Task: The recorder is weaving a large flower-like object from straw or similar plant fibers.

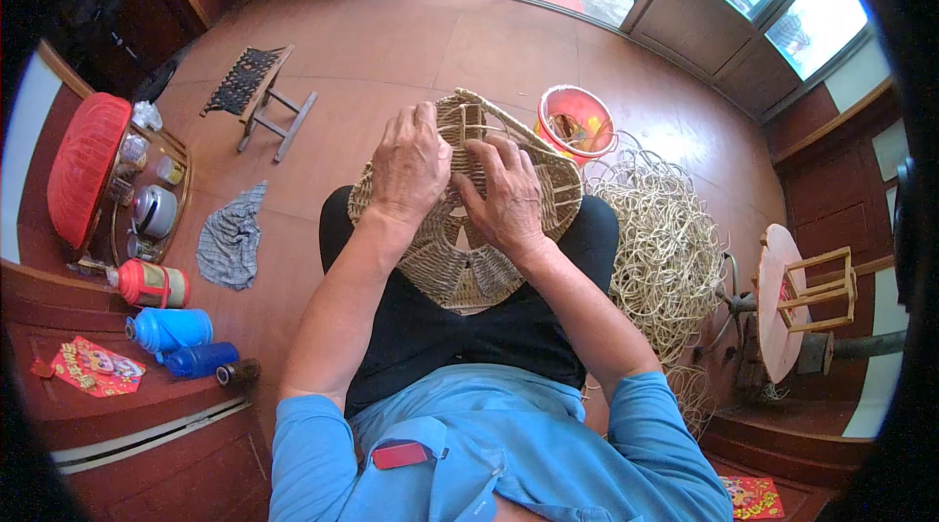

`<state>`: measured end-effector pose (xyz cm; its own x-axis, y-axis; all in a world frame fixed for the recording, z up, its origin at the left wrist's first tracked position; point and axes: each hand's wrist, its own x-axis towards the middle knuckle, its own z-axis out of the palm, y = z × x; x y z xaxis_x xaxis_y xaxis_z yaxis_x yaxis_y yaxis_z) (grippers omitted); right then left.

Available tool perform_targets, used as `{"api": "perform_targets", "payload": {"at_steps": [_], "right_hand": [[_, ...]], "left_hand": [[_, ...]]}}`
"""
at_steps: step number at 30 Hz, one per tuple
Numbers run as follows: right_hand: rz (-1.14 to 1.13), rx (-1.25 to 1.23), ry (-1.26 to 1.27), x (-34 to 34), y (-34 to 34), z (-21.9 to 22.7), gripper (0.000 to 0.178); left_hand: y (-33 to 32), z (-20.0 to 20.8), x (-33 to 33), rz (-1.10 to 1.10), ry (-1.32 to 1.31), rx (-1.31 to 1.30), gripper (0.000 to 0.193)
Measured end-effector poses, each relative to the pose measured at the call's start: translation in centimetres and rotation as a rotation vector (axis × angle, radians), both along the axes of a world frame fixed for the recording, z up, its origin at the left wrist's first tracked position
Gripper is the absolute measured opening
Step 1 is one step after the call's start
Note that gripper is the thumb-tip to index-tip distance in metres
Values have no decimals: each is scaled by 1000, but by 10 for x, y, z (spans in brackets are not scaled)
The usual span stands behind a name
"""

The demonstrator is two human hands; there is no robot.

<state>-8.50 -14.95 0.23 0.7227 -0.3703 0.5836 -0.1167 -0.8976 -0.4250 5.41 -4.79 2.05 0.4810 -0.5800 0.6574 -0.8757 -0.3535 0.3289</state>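
Note:
Across my lap lies a woven panel (437,266) of pale plant cord, worked around a stiff frame with open gaps and a small hole near its middle. My left hand (411,165) is closed over its upper left part, fingers curled onto the weave. Just right of it, my right hand (509,191) grips the panel with bent fingers by the open slots, its thumb down near the central hole. Whether a loose strand sits between the right fingertips is hidden. Beside my right knee spreads a big tangled heap of pale cord (665,248).
A red bucket (577,121) with some material inside stands beyond the heap. Left are a folding stool (256,91), a grey cloth (232,238), a shelf with pots beside a red cover (88,170), and flasks (171,328). A round table (778,307) lies on edge at right.

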Motion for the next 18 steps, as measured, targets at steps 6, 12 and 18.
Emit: {"api": "perform_targets", "payload": {"at_steps": [6, 12, 18], "right_hand": [[7, 30, 9, -2, -1, -2, 48], [-13, 26, -144, 6, 8, 4, 43], [20, -83, -136, 37, 9, 2, 17]], "left_hand": [[14, 10, -6, 107, -87, 168, 9], [48, 3, 22, 276, -10, 207, 15], [117, -15, 72, 440, -46, 289, 20]]}}
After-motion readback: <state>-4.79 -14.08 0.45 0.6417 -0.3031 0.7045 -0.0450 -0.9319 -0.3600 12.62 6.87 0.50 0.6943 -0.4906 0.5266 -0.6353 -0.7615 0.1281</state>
